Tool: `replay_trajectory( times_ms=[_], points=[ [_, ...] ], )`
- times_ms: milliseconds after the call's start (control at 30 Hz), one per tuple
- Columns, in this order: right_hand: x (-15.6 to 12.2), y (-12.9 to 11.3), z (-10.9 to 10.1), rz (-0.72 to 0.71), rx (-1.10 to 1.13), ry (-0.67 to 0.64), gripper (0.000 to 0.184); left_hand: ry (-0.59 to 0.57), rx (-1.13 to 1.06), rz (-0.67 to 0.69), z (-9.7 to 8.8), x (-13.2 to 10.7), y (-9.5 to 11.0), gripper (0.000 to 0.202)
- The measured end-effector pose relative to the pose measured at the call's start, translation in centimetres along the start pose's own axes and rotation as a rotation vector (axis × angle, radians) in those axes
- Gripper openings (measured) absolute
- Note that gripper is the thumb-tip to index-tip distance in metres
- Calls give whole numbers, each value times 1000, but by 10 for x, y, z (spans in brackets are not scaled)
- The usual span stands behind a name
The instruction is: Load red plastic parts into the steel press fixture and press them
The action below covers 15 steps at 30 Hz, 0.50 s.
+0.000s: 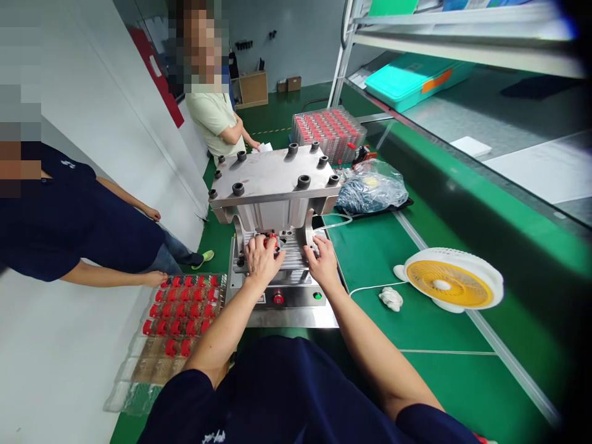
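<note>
**Both hands at the press bed**

A green bench (430,345) runs from the near edge up the room, with a steel shelf rack (462,37) over its right side. On the bench, in front of the person, stands a metal press (275,185): a thick top plate studded with black bushings, carried on two posts above a ribbed bed, with a front panel bearing a red button (278,299) and a green one (317,296). Two other people stand on the left, one in a dark shirt (55,216) close by, one in a pale shirt (215,120) further off. A white fan (451,285) with a yellow grille lies flat on the bench to the right of the press. Behind the press sit a clear bag (370,185) of dark parts and a stack of trays (328,129) of red parts. Left of the press, a clear tray (178,320) is partly filled with red parts. The left hand (261,259) rests on the bed, fingers curled around a small red part (272,240) under the top plate. The right hand (324,262) lies just beside it on the bed, fingers bent down; whether it pinches anything I cannot tell. A crumpled white rag (391,298) lies near the fan
</note>
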State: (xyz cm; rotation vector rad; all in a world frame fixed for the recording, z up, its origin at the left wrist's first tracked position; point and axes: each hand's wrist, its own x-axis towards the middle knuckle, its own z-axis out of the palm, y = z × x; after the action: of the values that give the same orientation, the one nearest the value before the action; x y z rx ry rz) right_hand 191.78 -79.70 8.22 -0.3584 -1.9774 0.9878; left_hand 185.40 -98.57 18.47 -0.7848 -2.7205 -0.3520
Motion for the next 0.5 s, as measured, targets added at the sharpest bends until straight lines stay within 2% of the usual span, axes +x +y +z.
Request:
replay_trajectory(
  times_ms=[500],
  points=[
    [1, -4, -1, 4, 1, 2, 49, 11, -26, -9, -2, 0, 2, 34]
  ],
)
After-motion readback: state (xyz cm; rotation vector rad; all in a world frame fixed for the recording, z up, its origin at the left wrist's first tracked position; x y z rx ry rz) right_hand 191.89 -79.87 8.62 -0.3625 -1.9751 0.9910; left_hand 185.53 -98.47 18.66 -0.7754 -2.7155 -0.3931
